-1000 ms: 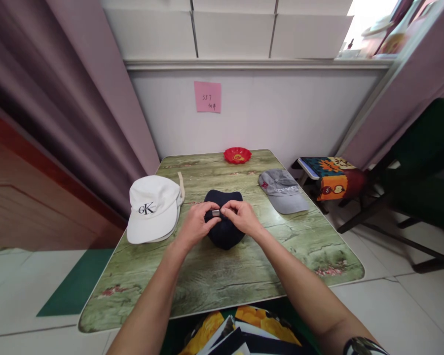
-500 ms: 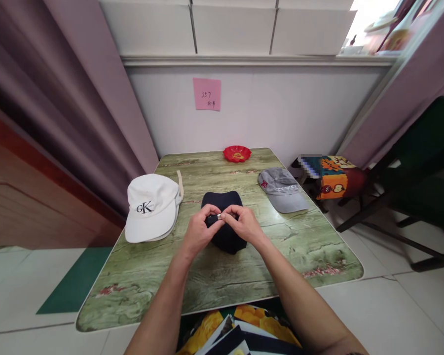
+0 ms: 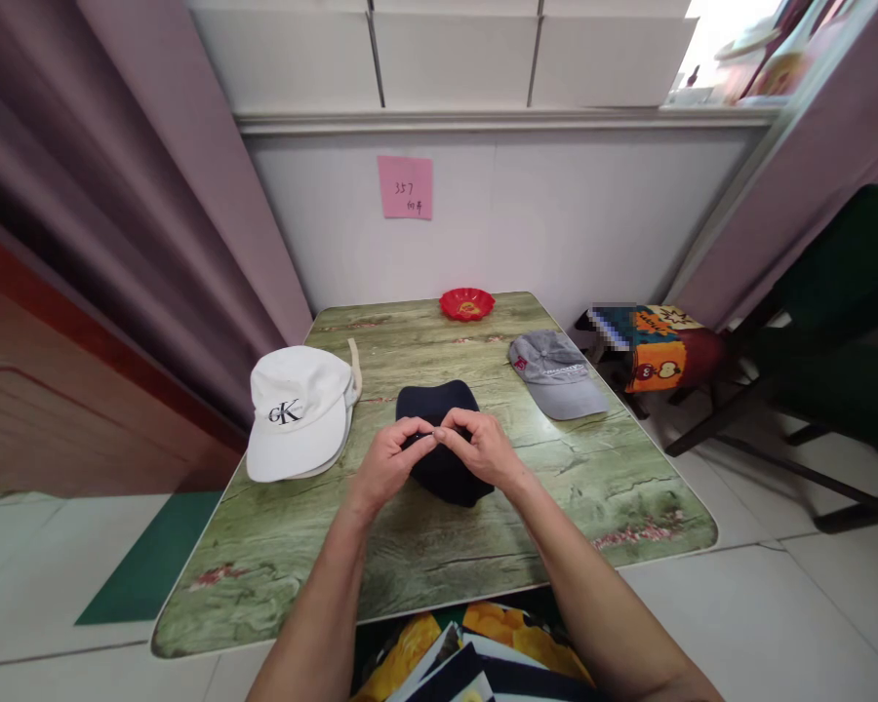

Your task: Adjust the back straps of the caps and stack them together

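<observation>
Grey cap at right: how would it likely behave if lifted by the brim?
On the grey cap, the brim holds a smooth curve, so it would probably stay stiff. The crown looks like soft, creased cloth and may sag. Mostly fabric, it seems light for its size.

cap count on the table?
At least 3: white cap at left, dark cap in the middle, gray cap at right. Another may be tucked under the white one.

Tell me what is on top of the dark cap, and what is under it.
The left hand and right hand meet over the dark cap, fingertips pinched together; what they grip is mostly hidden. The green table shows around the cap; anything directly beneath is covered.
</observation>
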The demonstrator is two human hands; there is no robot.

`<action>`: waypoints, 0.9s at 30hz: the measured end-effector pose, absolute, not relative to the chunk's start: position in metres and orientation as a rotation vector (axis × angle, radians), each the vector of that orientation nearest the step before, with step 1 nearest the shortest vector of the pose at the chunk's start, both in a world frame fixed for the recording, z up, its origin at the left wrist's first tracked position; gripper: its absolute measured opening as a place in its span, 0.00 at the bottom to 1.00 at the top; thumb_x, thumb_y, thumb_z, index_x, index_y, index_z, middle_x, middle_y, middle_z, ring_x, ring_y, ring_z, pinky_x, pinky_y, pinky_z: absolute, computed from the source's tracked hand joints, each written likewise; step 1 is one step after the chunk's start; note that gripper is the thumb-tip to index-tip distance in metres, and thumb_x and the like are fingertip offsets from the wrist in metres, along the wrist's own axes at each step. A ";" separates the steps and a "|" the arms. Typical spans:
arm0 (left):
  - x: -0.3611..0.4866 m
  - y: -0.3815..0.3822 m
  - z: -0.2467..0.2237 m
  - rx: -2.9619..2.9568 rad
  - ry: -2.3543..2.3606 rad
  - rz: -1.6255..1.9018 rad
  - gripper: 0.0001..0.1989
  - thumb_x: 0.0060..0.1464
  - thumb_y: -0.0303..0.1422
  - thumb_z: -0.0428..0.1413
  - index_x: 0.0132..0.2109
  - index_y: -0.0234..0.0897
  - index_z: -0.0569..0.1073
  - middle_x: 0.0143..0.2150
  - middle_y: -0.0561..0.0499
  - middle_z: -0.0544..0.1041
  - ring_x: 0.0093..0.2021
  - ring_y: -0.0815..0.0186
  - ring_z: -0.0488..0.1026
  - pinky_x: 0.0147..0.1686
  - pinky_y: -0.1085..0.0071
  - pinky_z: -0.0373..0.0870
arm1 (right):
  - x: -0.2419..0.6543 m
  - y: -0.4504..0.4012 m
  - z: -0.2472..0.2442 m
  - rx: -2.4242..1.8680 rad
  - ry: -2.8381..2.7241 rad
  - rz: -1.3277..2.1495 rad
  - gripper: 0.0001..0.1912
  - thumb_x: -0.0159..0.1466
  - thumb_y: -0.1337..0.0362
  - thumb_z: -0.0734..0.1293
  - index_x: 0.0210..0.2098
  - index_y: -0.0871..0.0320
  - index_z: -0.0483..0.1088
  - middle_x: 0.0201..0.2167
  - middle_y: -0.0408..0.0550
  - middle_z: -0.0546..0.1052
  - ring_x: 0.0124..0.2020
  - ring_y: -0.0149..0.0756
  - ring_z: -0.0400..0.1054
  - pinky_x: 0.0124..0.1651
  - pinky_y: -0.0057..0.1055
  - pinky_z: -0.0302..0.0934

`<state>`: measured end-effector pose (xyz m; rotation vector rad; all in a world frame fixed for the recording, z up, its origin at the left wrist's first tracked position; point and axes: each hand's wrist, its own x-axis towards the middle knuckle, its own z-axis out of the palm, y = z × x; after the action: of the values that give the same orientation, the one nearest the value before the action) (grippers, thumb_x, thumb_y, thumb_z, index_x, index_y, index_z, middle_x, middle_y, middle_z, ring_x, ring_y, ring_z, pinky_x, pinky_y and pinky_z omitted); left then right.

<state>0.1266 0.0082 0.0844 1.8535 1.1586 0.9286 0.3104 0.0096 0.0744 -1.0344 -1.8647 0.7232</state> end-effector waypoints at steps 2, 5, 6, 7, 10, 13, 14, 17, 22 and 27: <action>0.126 0.007 0.084 1.854 1.159 0.931 0.11 0.57 0.40 0.56 0.38 0.36 0.76 0.34 0.53 0.74 0.36 0.66 0.68 0.39 0.72 0.62 | 0.310 0.009 0.074 -1.043 -1.867 0.716 0.14 0.66 0.57 0.64 0.28 0.57 0.70 0.25 0.41 0.72 0.28 0.29 0.64 0.34 0.26 0.53; 0.122 0.008 0.084 1.823 1.158 0.941 0.11 0.57 0.40 0.57 0.38 0.36 0.76 0.34 0.53 0.74 0.35 0.67 0.67 0.38 0.72 0.62 | 0.315 0.007 0.077 -1.129 -1.923 0.695 0.14 0.67 0.55 0.63 0.31 0.56 0.71 0.24 0.40 0.72 0.27 0.30 0.64 0.33 0.27 0.53; 0.120 0.008 0.084 1.792 1.158 0.954 0.11 0.57 0.40 0.57 0.38 0.36 0.76 0.33 0.53 0.73 0.35 0.67 0.66 0.37 0.72 0.61 | 0.319 0.007 0.078 -1.152 -1.956 0.695 0.14 0.67 0.53 0.63 0.33 0.56 0.72 0.25 0.40 0.73 0.27 0.30 0.64 0.33 0.27 0.53; 0.117 0.009 0.084 1.746 1.155 0.971 0.11 0.57 0.40 0.58 0.38 0.36 0.76 0.32 0.53 0.73 0.34 0.68 0.66 0.36 0.73 0.61 | 0.323 0.006 0.079 -1.160 -1.994 0.697 0.14 0.66 0.52 0.64 0.35 0.55 0.73 0.26 0.40 0.74 0.27 0.31 0.65 0.34 0.27 0.53; 0.109 0.012 0.086 1.562 1.122 1.034 0.12 0.55 0.41 0.59 0.37 0.36 0.75 0.30 0.54 0.72 0.31 0.69 0.65 0.33 0.74 0.60 | 0.342 0.006 0.080 -1.130 -2.097 0.659 0.18 0.58 0.48 0.72 0.38 0.55 0.74 0.32 0.43 0.77 0.34 0.34 0.68 0.41 0.29 0.55; 0.104 0.014 0.090 1.431 1.089 1.080 0.12 0.53 0.40 0.61 0.36 0.35 0.75 0.30 0.53 0.73 0.31 0.70 0.66 0.33 0.74 0.60 | 0.360 0.009 0.076 -1.150 -2.147 0.670 0.17 0.53 0.49 0.75 0.29 0.57 0.75 0.26 0.42 0.76 0.32 0.35 0.67 0.40 0.30 0.56; 0.104 0.014 0.092 1.414 1.083 1.082 0.12 0.53 0.40 0.61 0.36 0.35 0.75 0.31 0.53 0.73 0.31 0.70 0.66 0.33 0.74 0.61 | 0.365 0.010 0.074 -1.155 -2.139 0.731 0.17 0.55 0.49 0.74 0.27 0.58 0.74 0.24 0.40 0.74 0.30 0.33 0.65 0.38 0.29 0.56; 0.103 0.015 0.096 1.416 1.070 1.042 0.13 0.53 0.42 0.61 0.36 0.35 0.74 0.30 0.54 0.73 0.30 0.70 0.66 0.32 0.75 0.61 | 0.374 0.015 0.072 -1.088 -2.027 0.994 0.17 0.58 0.51 0.71 0.26 0.59 0.73 0.22 0.39 0.71 0.27 0.31 0.63 0.33 0.26 0.55; 0.103 0.016 0.095 1.402 1.051 0.949 0.18 0.57 0.47 0.57 0.31 0.36 0.68 0.24 0.57 0.66 0.24 0.73 0.60 0.25 0.76 0.57 | 0.371 0.028 0.076 -0.964 -1.646 1.236 0.17 0.59 0.51 0.70 0.30 0.60 0.72 0.24 0.39 0.70 0.25 0.28 0.62 0.29 0.25 0.55; 0.101 0.011 0.103 1.146 0.966 0.971 0.17 0.51 0.46 0.62 0.32 0.36 0.70 0.25 0.53 0.72 0.24 0.70 0.67 0.26 0.73 0.65 | 0.368 0.035 0.092 -0.837 -1.224 1.522 0.19 0.53 0.50 0.75 0.27 0.59 0.69 0.21 0.39 0.71 0.20 0.26 0.61 0.25 0.23 0.55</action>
<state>0.1013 0.0109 0.1033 1.1459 0.9662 0.9710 0.3678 0.0349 0.0916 -0.8370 -1.2241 1.5222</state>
